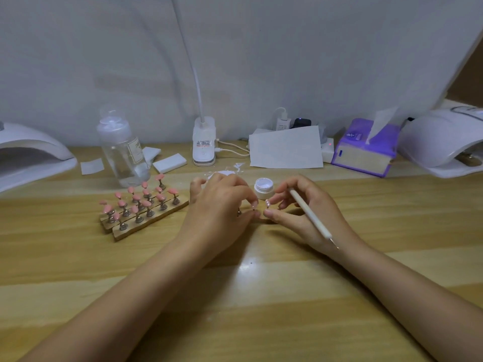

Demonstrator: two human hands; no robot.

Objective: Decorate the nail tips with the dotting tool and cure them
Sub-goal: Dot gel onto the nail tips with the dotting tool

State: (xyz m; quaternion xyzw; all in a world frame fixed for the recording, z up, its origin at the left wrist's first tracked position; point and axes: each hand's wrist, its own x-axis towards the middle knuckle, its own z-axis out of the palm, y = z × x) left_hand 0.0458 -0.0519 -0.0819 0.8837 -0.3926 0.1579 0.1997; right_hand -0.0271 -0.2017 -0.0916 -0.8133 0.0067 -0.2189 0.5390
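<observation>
My left hand [222, 205] is curled, its thumb and forefinger pinching a small nail tip stand [254, 209] that the fingers mostly hide. A pink nail tip [268, 203] with pale dots sits between the fingertips of both hands. My right hand [300, 210] grips the white dotting tool [309, 215], whose metal point slants back toward my wrist. An open white gel jar [264, 188] stands just behind the fingertips. Left of my hands, wooden holder strips [154, 218] carry several pink nail tips [137, 198] on metal stands.
One white curing lamp [28, 155] sits at the far left and another [444, 145] at the far right. Along the back are a clear pump bottle [122, 150], cotton pads [170, 163], a clip lamp base [203, 142], paper [286, 147] and a purple tissue box [366, 152].
</observation>
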